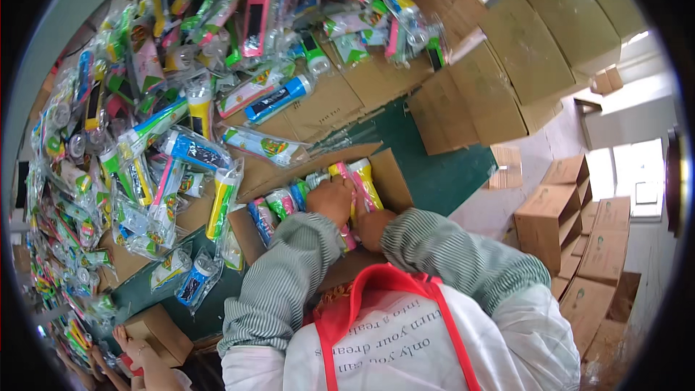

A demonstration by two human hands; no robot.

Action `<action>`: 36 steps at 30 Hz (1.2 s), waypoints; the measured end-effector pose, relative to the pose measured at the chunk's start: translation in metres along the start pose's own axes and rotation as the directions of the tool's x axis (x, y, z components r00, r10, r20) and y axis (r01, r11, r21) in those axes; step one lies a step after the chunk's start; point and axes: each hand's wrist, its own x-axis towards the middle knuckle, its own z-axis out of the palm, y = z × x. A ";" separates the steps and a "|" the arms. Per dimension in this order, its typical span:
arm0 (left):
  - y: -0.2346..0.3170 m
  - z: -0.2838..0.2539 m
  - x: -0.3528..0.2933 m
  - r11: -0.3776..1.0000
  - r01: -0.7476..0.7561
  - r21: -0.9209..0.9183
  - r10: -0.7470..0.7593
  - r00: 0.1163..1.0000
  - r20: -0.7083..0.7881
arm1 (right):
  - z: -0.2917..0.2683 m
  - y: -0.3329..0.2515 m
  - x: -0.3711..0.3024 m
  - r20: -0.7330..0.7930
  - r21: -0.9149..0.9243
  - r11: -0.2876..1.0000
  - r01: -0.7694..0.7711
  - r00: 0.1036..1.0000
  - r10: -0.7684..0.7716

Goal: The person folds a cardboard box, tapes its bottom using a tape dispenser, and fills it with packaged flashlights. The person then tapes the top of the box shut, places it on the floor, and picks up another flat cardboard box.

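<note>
An open cardboard box (250,240) in front of me holds a row of bagged flashlights in several colours. Inside it, my left hand (330,201) is closed over a pink flashlight (338,169), its fingertips partly hidden. Close beside it, my right hand (374,227) has its fingers bent round the same pink flashlight, the thumb side toward my left hand. A yellow-topped flashlight (367,182) lies at the right end of the row, touching my right fingers. Blue, green and white ones fill the left part of the box.
A large heap of bagged flashlights (148,72) covers cardboard at the left and far side. Green tabletop (402,141) shows beyond the box. Tall cartons (507,65) stand at the far right, more cartons (554,210) on the floor. Another person's hand (134,347) is at the lower left, by a small box.
</note>
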 end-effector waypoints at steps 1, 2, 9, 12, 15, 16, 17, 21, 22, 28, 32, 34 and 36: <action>0.008 -0.002 0.003 0.992 0.057 0.110 -0.061 0.998 0.034 | 0.018 0.001 0.016 -0.019 0.052 0.995 -0.087 0.996 0.088; 0.012 0.000 0.006 0.988 0.064 0.142 -0.066 0.998 0.014 | 0.028 0.004 0.039 -0.046 0.098 0.982 -0.159 0.985 0.165; 0.028 0.011 -0.028 0.996 -0.015 -0.093 0.017 1.000 0.020 | -0.076 0.037 -0.052 -0.251 -0.087 0.965 0.248 0.932 -0.262; 0.042 0.015 -0.022 0.999 -0.008 -0.044 0.008 1.000 0.006 | -0.095 0.085 -0.068 -0.534 -0.024 0.981 0.192 0.827 -0.175; 0.048 0.018 -0.008 0.998 -0.027 0.048 0.029 0.999 -0.037 | -0.090 0.109 -0.071 -0.531 0.089 0.984 0.155 0.843 -0.085; 0.054 0.011 -0.002 0.994 -0.034 0.102 0.033 0.999 0.015 | -0.080 0.115 -0.063 -0.470 0.169 0.952 0.256 0.870 -0.151; 0.058 0.008 0.005 0.987 -0.046 0.154 0.035 0.997 0.071 | -0.069 0.119 -0.055 -0.411 0.256 0.903 0.345 0.884 -0.222; 0.049 0.009 0.015 0.954 -0.236 0.183 0.231 0.972 0.049 | -0.060 0.127 -0.043 -0.405 0.375 0.793 0.480 0.854 -0.326; 0.045 0.006 0.017 0.925 -0.314 0.215 0.317 0.948 0.022 | -0.062 0.131 -0.042 -0.381 0.405 0.782 0.475 0.865 -0.328; 0.061 0.001 0.021 0.841 -0.453 0.297 0.462 0.886 0.044 | -0.066 0.147 -0.037 -0.352 0.451 0.733 0.509 0.856 -0.378; 0.057 0.025 0.038 0.920 -0.393 0.012 0.388 0.912 0.130 | -0.069 0.150 -0.033 -0.403 0.416 0.726 0.548 0.827 -0.393; 0.048 0.033 0.052 0.855 -0.515 -0.054 0.516 0.836 0.185 | -0.066 0.153 -0.031 -0.388 0.456 0.699 0.551 0.830 -0.401; 0.046 0.036 0.053 0.849 -0.526 -0.048 0.524 0.827 0.205 | -0.059 0.156 -0.028 -0.409 0.473 0.676 0.565 0.821 -0.399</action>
